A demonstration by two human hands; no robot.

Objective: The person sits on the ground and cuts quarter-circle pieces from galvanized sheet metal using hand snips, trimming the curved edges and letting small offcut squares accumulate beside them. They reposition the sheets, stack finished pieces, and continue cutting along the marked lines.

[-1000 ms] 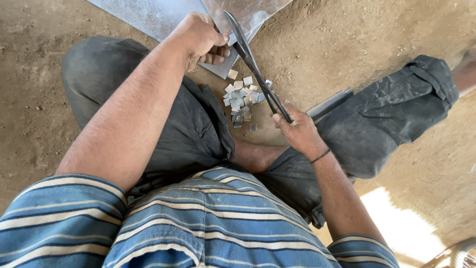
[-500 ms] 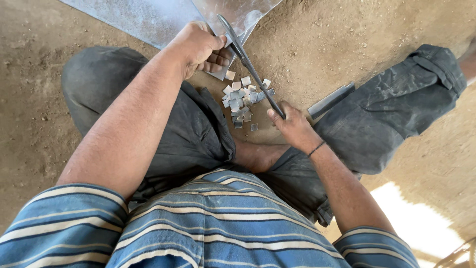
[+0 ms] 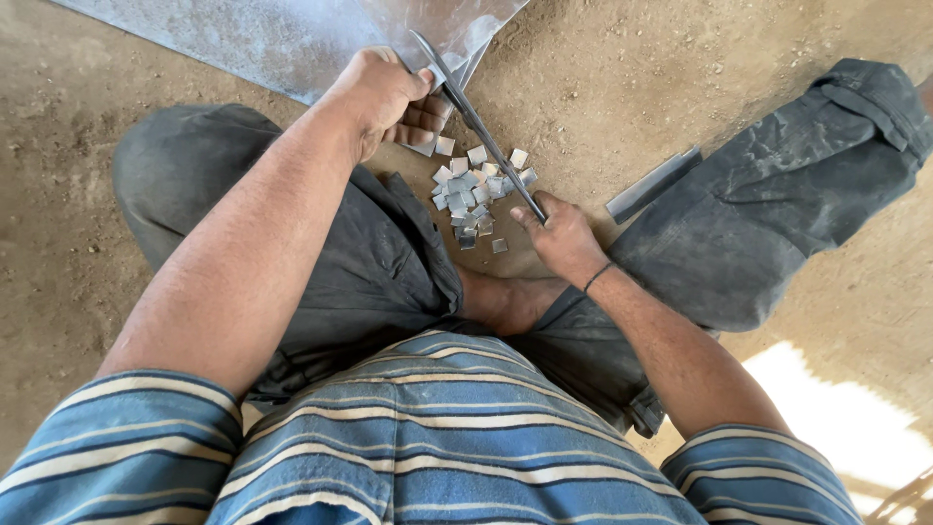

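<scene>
Head view showed the left hand (image 3: 381,95) clenched around a narrow metal strip (image 3: 424,146), steadying it against the shears (image 3: 478,126). Lower down, the right hand (image 3: 562,233) gripped the shears' handle, arm bent inward over the knee. Small cut squares (image 3: 474,190) lay heaped on the dirt floor (image 3: 603,87) between both hands, below a metal sheet (image 3: 282,39).

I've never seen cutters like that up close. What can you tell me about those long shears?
The shears are long, slim and dark metal, lying diagonally over the pile of small cut metal squares. The right hand grips the handle end; the blade tips reach the metal sheet beside the left hand. Whether the blades are shut is unclear.
</scene>
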